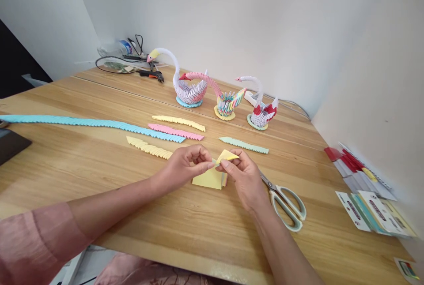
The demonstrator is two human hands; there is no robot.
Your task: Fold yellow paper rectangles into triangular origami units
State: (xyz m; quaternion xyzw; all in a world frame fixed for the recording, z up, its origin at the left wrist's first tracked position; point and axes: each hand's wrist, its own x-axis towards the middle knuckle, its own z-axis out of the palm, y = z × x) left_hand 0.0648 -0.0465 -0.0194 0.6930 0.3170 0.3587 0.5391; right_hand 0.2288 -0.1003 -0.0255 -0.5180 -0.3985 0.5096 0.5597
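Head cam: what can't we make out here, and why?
All in the head view:
- Folded yellow paper: part of the fold hidden by the fingers of the right hand.
- Scissors: blade tips hidden behind the right hand.
- Nearest yellow strip: right end hidden behind the left hand.
- Blue strip: reaches the left edge; any continuation is cut off.
- Paper packs: print too small.

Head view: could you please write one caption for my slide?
Folded yellow paper in left-hand grip and right-hand grip, with three modular origami swans behind on wooden table.
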